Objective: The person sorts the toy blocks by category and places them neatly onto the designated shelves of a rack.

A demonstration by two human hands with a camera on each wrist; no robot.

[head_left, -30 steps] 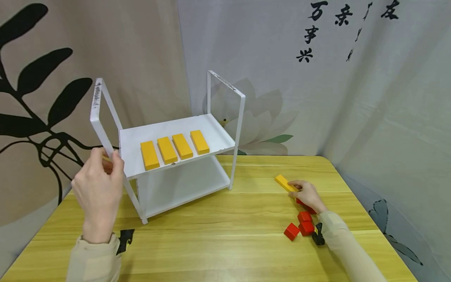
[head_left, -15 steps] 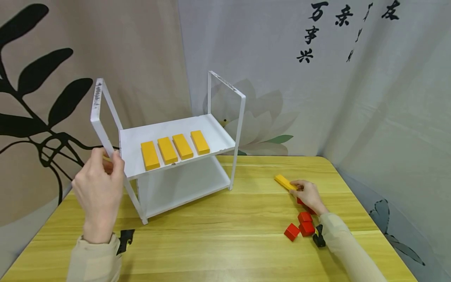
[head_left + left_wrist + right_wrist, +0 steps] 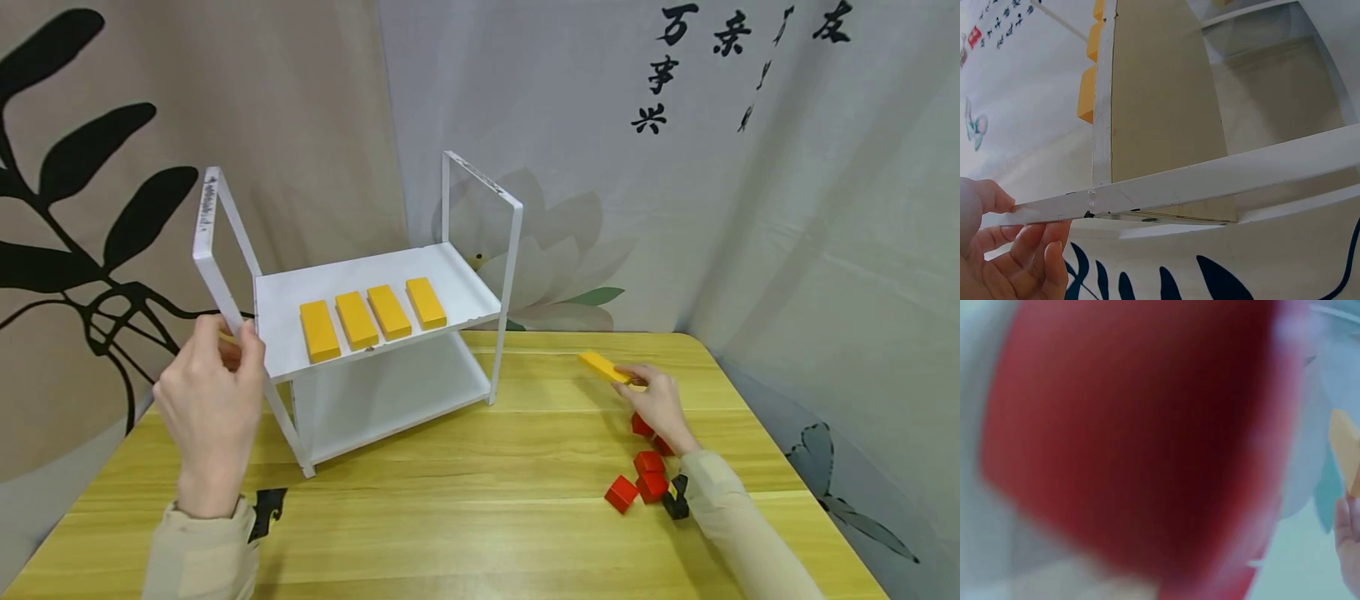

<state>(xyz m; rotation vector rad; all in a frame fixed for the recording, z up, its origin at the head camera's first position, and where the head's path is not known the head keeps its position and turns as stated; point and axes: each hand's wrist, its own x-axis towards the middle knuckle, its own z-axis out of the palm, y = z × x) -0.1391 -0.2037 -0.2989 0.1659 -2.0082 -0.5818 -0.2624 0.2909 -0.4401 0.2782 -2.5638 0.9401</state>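
Note:
A white two-tier rack stands on the wooden table at left. My left hand grips its front left post; in the left wrist view thumb and fingers pinch the white post from both sides. Several yellow blocks lie in a slanted row on the top shelf. At the right, my right hand pinches one end of another yellow block, which points away to the left above the table. In the right wrist view part of that block shows at the edge beside the fingertips.
Several red blocks lie on the wooden table below and beside the right hand and wrist. A blurred red block fills much of the right wrist view. Printed curtains hang behind the table.
My right hand has raised the yellow block off the table, its far end shifting slightly up and left. More of the red blocks beneath shows. The left hand and rack have stayed put.

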